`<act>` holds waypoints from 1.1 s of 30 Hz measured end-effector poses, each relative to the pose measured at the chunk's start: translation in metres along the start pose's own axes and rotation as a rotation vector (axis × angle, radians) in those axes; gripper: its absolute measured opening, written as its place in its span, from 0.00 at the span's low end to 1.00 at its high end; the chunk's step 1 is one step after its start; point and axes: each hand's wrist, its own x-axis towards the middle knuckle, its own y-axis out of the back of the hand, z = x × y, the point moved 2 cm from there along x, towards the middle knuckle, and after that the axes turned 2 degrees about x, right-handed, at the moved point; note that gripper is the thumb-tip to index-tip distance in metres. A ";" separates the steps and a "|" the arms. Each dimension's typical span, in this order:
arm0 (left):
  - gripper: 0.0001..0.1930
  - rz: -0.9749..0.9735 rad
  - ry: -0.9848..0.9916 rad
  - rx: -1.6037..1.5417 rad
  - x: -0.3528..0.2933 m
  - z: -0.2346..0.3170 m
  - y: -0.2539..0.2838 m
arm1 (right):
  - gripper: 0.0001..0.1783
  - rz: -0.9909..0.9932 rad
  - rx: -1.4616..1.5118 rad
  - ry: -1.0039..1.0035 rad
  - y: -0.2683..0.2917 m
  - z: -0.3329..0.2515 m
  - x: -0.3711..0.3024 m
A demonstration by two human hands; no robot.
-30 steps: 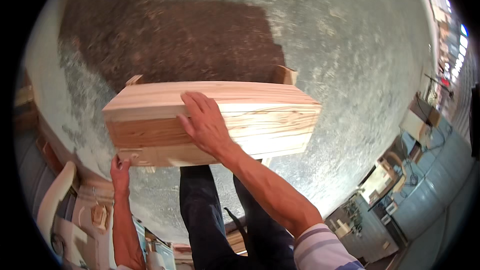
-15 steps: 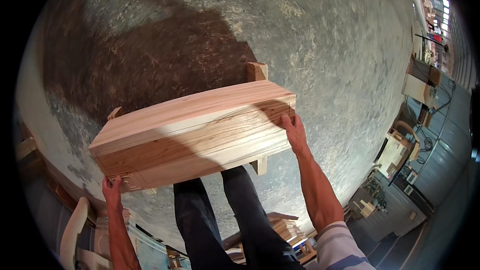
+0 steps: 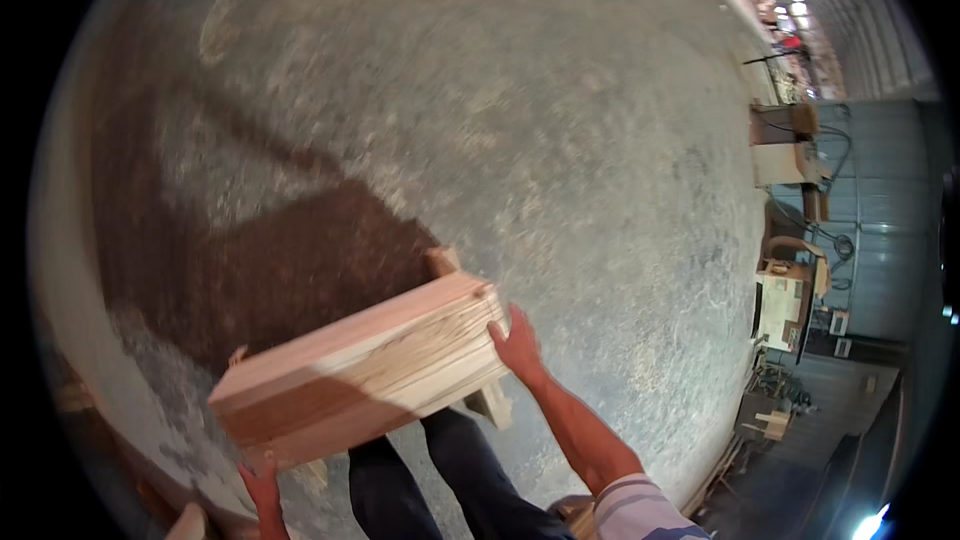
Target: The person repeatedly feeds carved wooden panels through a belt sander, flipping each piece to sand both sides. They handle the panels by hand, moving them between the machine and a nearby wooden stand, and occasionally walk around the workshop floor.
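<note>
1. Near side of scene, left of centre: find long box-shaped wooden piece (image 3: 385,370), lying slantwise, with left end nearer than right.
2. Notice near-right wooden foot (image 3: 490,404) and far-right wooden stub (image 3: 442,260) jutting past the sides. Cannot tell whether joined to the piece or only standing under it.
3. At near-left lower corner, place left hand (image 3: 263,490), with fingertips up against the wood. Too blurred for grip; cannot tell whether closed.
4. At right end, place right hand (image 3: 516,342), open, with fingers apart and thumb over the end's edge. Cannot tell how firmly pressed.
5. Judge as stiff and probably heavy, awkward for length; cannot tell whether solid or hollow.
6. Looks smooth-faced, so likely somewhat slippery under flat palms; hardly fragile, though corners could dent.
7. Best held at both ends, low, with fingers beneath the lower edges.
8. Beyond, on far left, log dark shadow (image 3: 300,275) across grey floor (image 3: 600,190); near side, dark-trousered legs (image 3: 475,460).
</note>
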 end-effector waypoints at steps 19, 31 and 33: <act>0.22 -0.708 -0.043 -0.165 -0.139 0.129 0.024 | 0.25 -0.363 0.307 -0.064 0.106 -0.014 -0.152; 0.09 -0.785 -0.248 -0.190 -0.178 0.203 0.048 | 0.22 -0.129 0.448 -0.169 0.134 0.036 -0.167; 0.10 -0.861 -0.237 -0.279 -0.170 0.208 0.043 | 0.21 -0.103 0.467 -0.205 0.126 0.050 -0.181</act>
